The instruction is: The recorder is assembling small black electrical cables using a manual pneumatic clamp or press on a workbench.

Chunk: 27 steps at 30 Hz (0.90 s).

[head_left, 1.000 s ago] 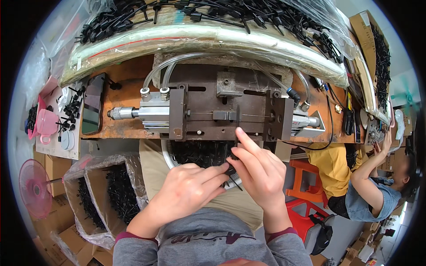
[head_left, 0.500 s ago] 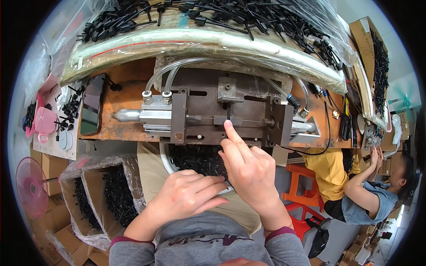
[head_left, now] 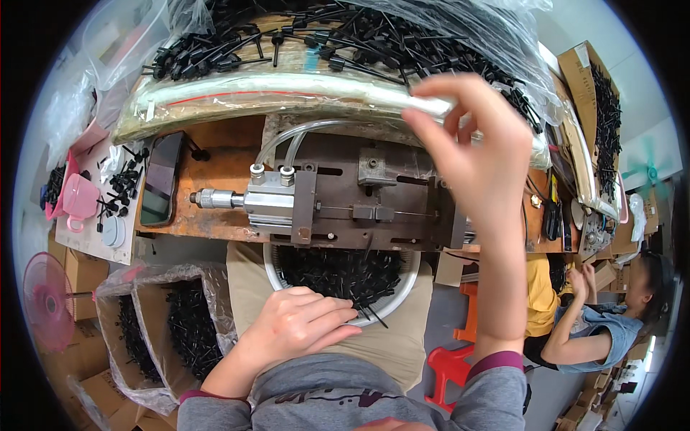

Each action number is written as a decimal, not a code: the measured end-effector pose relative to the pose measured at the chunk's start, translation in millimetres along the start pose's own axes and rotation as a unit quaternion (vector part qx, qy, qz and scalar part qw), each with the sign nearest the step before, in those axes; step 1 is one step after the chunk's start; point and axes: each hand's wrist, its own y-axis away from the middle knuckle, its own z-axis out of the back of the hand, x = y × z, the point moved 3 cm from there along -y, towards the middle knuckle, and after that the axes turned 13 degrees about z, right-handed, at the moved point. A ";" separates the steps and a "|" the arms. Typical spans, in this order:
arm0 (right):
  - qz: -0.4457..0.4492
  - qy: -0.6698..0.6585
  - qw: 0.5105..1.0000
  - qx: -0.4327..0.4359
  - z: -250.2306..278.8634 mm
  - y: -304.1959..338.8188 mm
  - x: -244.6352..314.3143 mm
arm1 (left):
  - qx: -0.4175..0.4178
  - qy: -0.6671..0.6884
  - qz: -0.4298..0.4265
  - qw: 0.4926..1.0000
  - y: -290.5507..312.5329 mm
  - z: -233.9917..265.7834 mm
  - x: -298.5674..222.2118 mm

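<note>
My right hand [head_left: 483, 147] is raised over the right part of the metal fixture [head_left: 338, 154], its thumb and index finger apart, close to the pile of black rod-shaped parts with thick heads [head_left: 338, 63]. The hand is slightly blurred. My left hand [head_left: 305, 320] lies palm down at the front rim of a white basket [head_left: 411, 287] on my lap, fingers stretched out together. Short black rods [head_left: 338, 273] fill the basket; a couple poke over its rim by the left fingertips. A small split block [head_left: 372, 213] sits on the fixture's thin wire.
A silver air cylinder [head_left: 269, 205] with clear hoses [head_left: 287, 136] stands left on the fixture. A phone [head_left: 162, 176] and pink cup [head_left: 80, 195] are at left. Lined boxes of black parts [head_left: 162, 323] stand below left. A co-worker [head_left: 600, 323] sits at right.
My right hand has left the small block and moved up and right toward the pile. The black rod that stood at the block is gone from there. The left hand stays near the basket.
</note>
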 end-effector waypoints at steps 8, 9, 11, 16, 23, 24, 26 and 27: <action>0.126 0.093 0.976 0.150 -64.6 -83.6 -46.3 | -0.001 -0.002 0.009 1.000 5.3 0.9 6.4; 0.160 0.135 0.965 0.158 -75.6 -86.4 -51.2 | 0.000 -0.004 0.010 1.000 4.7 2.1 6.0; 0.075 0.179 0.922 0.336 -98.7 -99.4 -51.6 | 0.001 -0.008 0.015 1.000 5.4 2.6 8.3; 0.034 0.212 0.884 0.415 -116.3 -110.2 -55.0 | 0.003 -0.009 0.018 1.000 4.6 1.6 9.9; 0.092 0.200 0.873 0.435 -105.6 -106.8 -48.2 | -0.008 -0.006 0.008 1.000 7.1 -2.7 12.7; 0.095 0.197 0.873 0.436 -103.7 -106.9 -48.3 | -0.009 -0.005 0.008 1.000 7.2 -3.1 13.0; 0.111 0.172 0.897 0.391 -102.4 -106.5 -51.1 | -0.009 -0.003 0.008 1.000 7.5 -3.6 13.4; 0.119 0.160 0.908 0.368 -99.6 -106.9 -51.4 | -0.009 -0.004 0.007 1.000 6.9 -3.5 12.9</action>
